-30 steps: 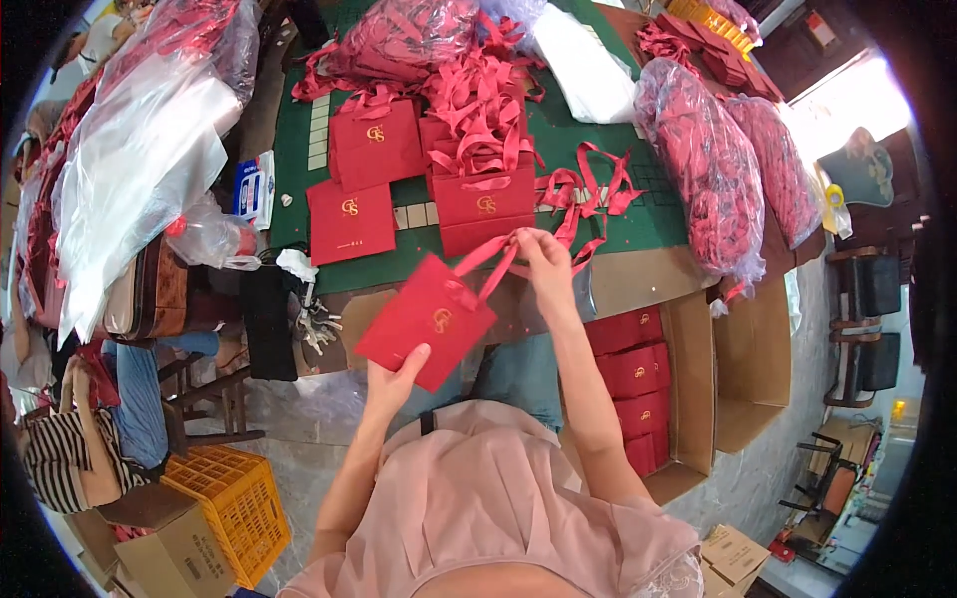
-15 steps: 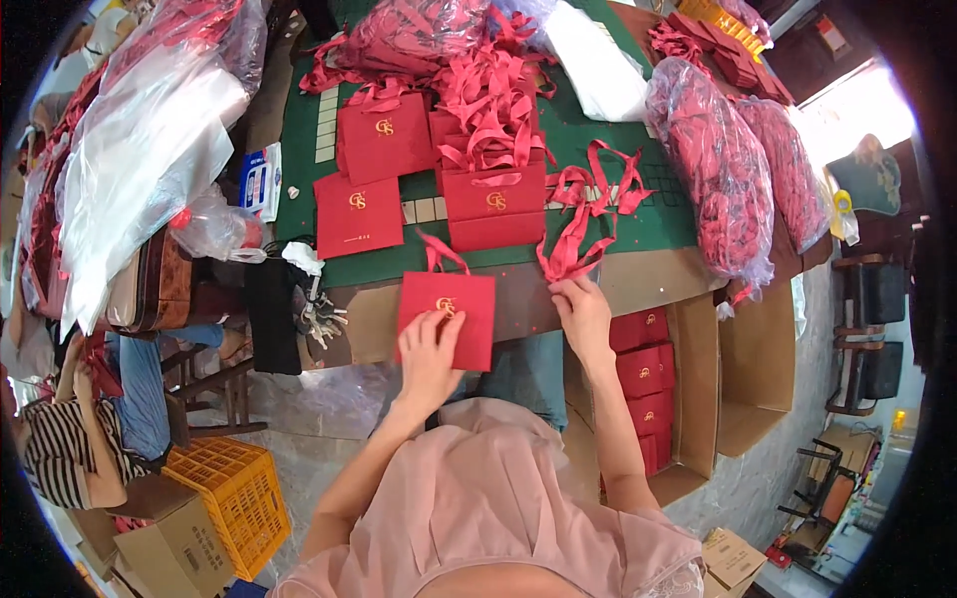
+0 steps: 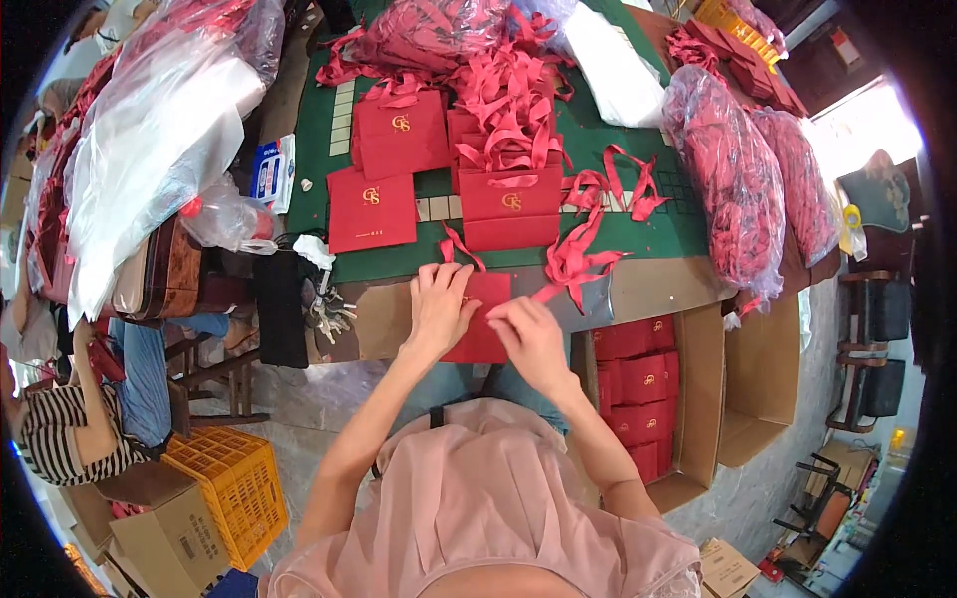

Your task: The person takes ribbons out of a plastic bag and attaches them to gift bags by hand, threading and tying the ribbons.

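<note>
A small red paper bag with a gold emblem lies at the table's near edge, its lower part overhanging my lap. My left hand covers its left side, fingers bent over the top and thumb against the front. A red ribbon handle sticks out beyond the bag's top edge. At the bag's right side my right hand is closed in a pinch on the end of a red ribbon. That ribbon leads up to loose red ribbons on the table. The fingertips partly hide the bag's front.
Finished-looking red bags and a ribbon heap cover the green tabletop. Plastic-wrapped red bundles lie at right. Below stands a cardboard box of red bags. A yellow crate and another person are at left.
My right hand has moved left and down from the loose ribbons to the bag, drawing a ribbon end along. My left hand has shifted up towards the bag's top edge.
</note>
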A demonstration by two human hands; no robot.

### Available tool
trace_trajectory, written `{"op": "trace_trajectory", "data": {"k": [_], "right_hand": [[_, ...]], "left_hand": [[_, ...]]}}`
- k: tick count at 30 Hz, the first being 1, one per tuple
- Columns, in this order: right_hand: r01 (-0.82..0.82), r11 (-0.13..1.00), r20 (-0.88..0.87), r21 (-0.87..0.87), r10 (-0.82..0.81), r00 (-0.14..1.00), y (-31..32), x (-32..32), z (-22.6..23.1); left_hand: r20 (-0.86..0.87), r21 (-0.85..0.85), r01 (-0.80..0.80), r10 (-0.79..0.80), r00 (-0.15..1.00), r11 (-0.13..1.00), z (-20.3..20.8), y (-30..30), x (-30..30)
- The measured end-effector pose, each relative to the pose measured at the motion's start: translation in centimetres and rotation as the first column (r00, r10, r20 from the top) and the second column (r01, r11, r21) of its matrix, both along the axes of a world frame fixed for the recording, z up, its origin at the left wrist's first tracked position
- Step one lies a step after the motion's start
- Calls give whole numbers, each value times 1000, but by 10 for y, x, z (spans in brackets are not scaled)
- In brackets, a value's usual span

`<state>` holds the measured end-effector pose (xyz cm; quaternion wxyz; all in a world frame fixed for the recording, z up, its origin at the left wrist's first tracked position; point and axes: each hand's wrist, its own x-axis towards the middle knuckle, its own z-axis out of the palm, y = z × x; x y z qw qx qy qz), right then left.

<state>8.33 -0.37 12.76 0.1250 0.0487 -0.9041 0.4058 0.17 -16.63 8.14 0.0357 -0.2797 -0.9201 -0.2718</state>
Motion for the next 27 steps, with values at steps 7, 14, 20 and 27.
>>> {"op": "trace_trajectory", "data": {"k": [7, 14, 20, 27], "right_hand": [[282, 932, 183, -228, -244, 952, -5, -20, -38], [322, 928, 319, -189, -252, 913, -5, -31, -29], [270, 934, 355, -236, -176, 918, 10, -39, -41], [249, 942, 240, -226, -193, 951, -3, -34, -21]], "left_hand": [[18, 34, 15, -16, 1000, 999, 13, 0, -1], [46, 97, -1, -3, 999, 995, 20, 4, 3], [-42, 130, 18, -12, 999, 991, 21, 7, 7], [89, 218, -25, 6, 996, 976, 8, -1, 11]]}}
